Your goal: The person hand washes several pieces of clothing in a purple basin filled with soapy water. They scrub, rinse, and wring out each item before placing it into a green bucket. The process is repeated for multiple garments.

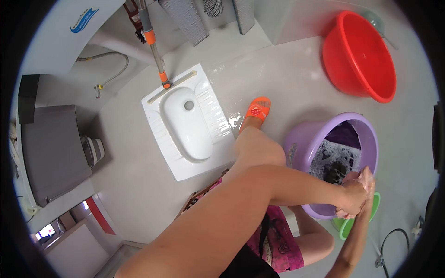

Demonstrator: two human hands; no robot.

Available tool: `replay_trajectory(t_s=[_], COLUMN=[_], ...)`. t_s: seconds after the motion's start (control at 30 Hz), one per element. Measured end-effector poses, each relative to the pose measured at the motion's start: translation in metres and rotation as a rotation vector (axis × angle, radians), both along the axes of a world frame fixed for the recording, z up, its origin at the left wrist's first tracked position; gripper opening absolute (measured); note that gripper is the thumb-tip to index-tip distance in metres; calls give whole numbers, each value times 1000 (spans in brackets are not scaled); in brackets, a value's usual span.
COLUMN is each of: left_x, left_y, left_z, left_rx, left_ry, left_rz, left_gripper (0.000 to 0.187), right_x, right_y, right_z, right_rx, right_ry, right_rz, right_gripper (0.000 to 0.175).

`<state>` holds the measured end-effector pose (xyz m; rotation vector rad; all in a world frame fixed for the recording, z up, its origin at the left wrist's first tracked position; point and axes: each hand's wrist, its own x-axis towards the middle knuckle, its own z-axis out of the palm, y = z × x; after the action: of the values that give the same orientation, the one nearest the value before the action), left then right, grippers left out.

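My left hand [354, 196] and my right hand [370, 189] press together above the near right rim of a purple plastic tub [297, 137]. Both close on what looks like a wet, pale pink cloth [343, 213], bunched up and mostly hidden by the fingers. Inside the tub, foamy water [321, 154] surrounds soaking dark cloth [335, 172]. A dark purple cloth [344, 133] lies against the tub's far inner wall. Below my hands, partly covered by them and the tub, is a light green plastic basin [375, 205].
A red basin [328, 59] leans tilted near the back wall. Left of my orange slipper [259, 109] is a white squat toilet [187, 139], with a mop [158, 59] resting across its far end. A shower hose [382, 243] hangs at lower right. The floor [240, 69] is wet.
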<state>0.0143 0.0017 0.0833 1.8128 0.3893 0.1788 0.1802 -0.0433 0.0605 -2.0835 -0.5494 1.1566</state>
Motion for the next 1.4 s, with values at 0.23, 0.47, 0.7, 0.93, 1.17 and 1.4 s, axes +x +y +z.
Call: replay_trajectory(t_s=[0.23, 0.47, 0.7, 0.93, 1.17, 1.4], left_x=[-28, -44, 0, -51, -23, 3], left_y=[7, 49, 73, 95, 80, 77], left_z=[9, 8, -56, 1, -13, -4], left_rx=[350, 8, -699, -1712, -1836, -1846], left_ry=[10, -98, -134, 58, -225, -486], left_rz=[52, -81, 365, 131, -1, 87], left_gripper=[41, 47, 34, 62, 38, 34], right_x=[-4, -2, -48, -101, -120, -89], right_y=[-9, -48, -21, -6, -21, -37], right_z=[13, 48, 118, 151, 147, 91], right_rx=[-12, 142, 460, 552, 654, 961], right_ry=[467, 363, -1059, -1138, -1114, -792], right_rz=[-85, -111, 441, 1023, 1118, -258], right_gripper=[34, 34, 44, 49, 45, 55])
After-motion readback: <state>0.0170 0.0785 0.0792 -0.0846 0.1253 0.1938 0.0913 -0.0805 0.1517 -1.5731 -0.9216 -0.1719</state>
